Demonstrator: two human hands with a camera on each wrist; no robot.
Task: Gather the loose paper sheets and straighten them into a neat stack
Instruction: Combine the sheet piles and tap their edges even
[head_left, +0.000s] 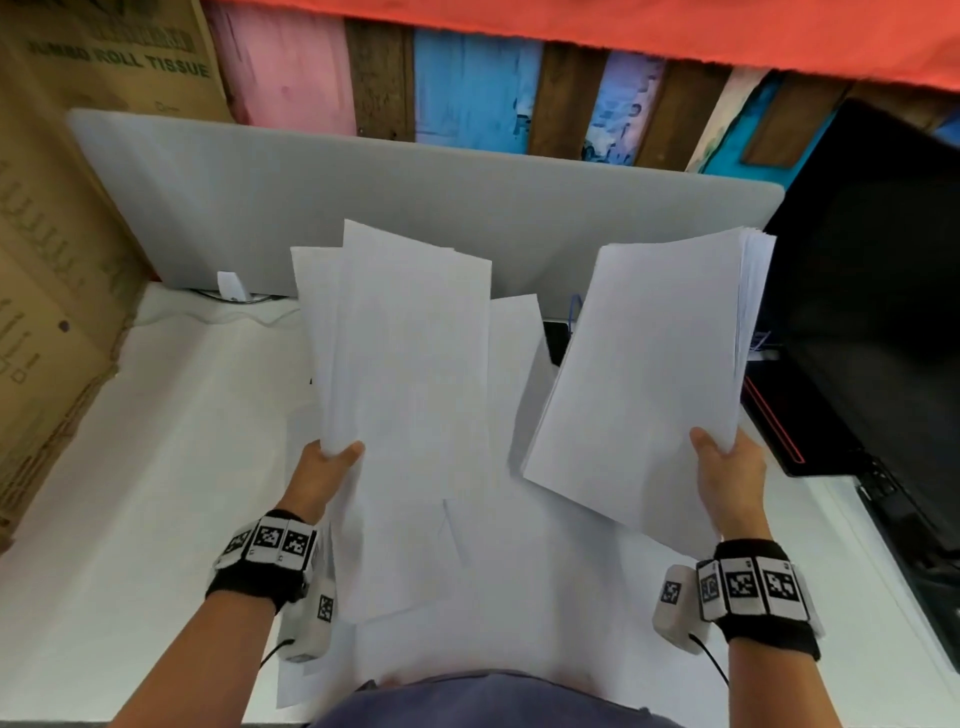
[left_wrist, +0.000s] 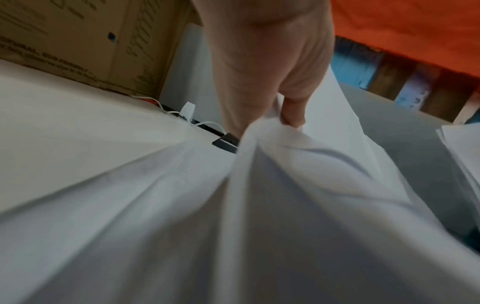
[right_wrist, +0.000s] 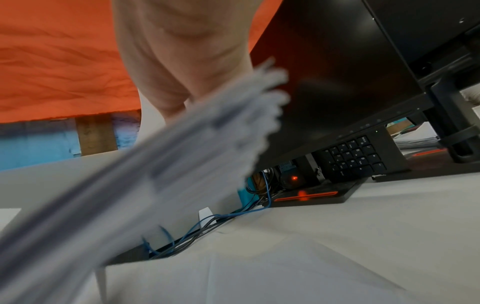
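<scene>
My left hand (head_left: 332, 457) pinches the near edge of a loose, uneven bunch of white sheets (head_left: 410, 358) and holds it up over the white table (head_left: 156, 467). In the left wrist view the thumb (left_wrist: 293, 111) presses on these crumpled sheets (left_wrist: 285, 185). My right hand (head_left: 722, 462) grips the near corner of a thicker, more even stack of sheets (head_left: 654, 374), raised at the right. That stack's edge (right_wrist: 182, 154) shows blurred in the right wrist view. More loose sheets (head_left: 493, 597) lie spread on the table below both hands.
A grey partition panel (head_left: 311, 197) stands at the table's back. Cardboard boxes (head_left: 47, 260) rise at the left. A black monitor (head_left: 872, 291) and a keyboard (right_wrist: 355, 156) sit at the right. Cables (right_wrist: 207, 224) run along the back edge.
</scene>
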